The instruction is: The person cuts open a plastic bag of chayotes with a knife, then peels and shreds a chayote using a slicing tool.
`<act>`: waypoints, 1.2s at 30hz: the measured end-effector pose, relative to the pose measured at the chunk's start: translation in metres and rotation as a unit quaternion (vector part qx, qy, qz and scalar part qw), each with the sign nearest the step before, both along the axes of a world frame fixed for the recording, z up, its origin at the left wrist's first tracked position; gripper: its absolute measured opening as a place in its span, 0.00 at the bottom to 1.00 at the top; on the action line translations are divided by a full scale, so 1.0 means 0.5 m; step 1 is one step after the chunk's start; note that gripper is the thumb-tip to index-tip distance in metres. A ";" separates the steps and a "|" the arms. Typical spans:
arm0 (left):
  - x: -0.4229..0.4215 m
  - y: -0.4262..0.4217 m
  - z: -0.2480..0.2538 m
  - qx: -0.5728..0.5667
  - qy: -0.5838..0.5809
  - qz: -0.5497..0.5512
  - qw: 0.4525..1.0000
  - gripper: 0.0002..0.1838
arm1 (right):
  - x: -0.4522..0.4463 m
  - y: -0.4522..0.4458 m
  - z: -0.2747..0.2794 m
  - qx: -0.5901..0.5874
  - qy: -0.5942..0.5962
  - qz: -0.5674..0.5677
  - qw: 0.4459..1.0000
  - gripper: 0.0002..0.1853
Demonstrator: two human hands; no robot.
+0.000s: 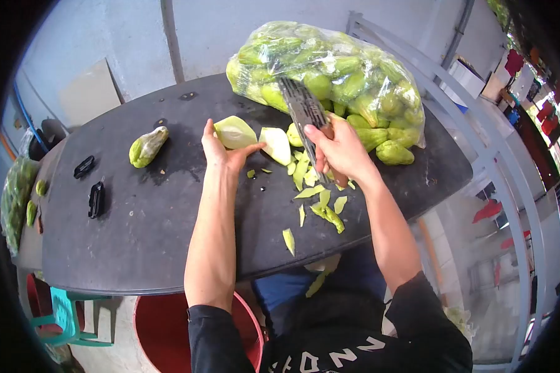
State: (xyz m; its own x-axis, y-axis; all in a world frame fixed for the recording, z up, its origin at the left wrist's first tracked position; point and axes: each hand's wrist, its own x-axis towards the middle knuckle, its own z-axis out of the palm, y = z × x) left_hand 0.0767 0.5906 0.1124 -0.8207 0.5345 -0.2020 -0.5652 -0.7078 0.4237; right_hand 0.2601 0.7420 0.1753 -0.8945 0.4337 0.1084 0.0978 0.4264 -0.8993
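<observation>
My left hand (pixel 223 152) is around a peeled, pale green chayote half (pixel 235 132), its cut face up. Its thumb reaches right to a second chayote half (pixel 275 145), which stands apart from the first. My right hand (pixel 339 149) grips a knife (pixel 300 102) by its brown handle. The broad, dark, wet-looking blade points up and away, in front of the bag. Green peelings (pixel 311 189) lie scattered below the knife. Behind the blade, a large clear plastic bag (pixel 330 62) bulges with whole chayotes, several of them at its open mouth.
On the dark table (pixel 143 242) lie one whole chayote (pixel 149 147) and two small black objects (pixel 96 199). A red bucket (pixel 144 323) stands below the front edge, beside a green stool (pixel 65 317). Metal railing (pixel 510 186) runs along the right. Another filled bag (pixel 18 199) sits far left.
</observation>
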 end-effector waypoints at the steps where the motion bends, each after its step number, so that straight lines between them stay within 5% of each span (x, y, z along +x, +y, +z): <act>1: 0.005 0.001 0.006 0.028 0.011 -0.001 1.000 0.39 | 0.014 -0.005 0.002 -0.033 0.056 0.006 0.998 0.20; 9: 0.040 0.014 0.038 0.063 0.012 -0.037 0.997 0.32 | 0.073 0.017 -0.073 -0.223 0.126 0.018 0.967 0.18; 14: 0.065 0.020 0.048 0.126 0.018 -0.035 0.991 0.28 | 0.082 0.036 -0.095 -0.195 0.099 0.030 0.975 0.15; 20: 0.106 0.053 0.050 0.090 0.024 -0.054 0.994 0.30 | 0.103 -0.006 -0.100 -0.305 0.088 0.088 0.944 0.08; 25: 0.121 0.084 0.031 0.079 -0.047 -0.046 0.995 0.24 | 0.126 -0.023 -0.111 -0.327 0.081 0.073 0.939 0.08; 36: 0.129 0.061 0.042 0.072 0.071 -0.114 0.988 0.23 | 0.142 -0.040 -0.098 -0.242 0.064 0.025 0.968 0.08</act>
State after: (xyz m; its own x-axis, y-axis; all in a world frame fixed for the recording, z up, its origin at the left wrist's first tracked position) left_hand 0.1412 0.6209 0.1333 -0.6900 0.7238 -0.0014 -0.6589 -0.6272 0.4153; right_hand 0.3313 0.7222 0.1262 -0.9086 0.4173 0.0146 -0.0371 -0.0459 -0.9983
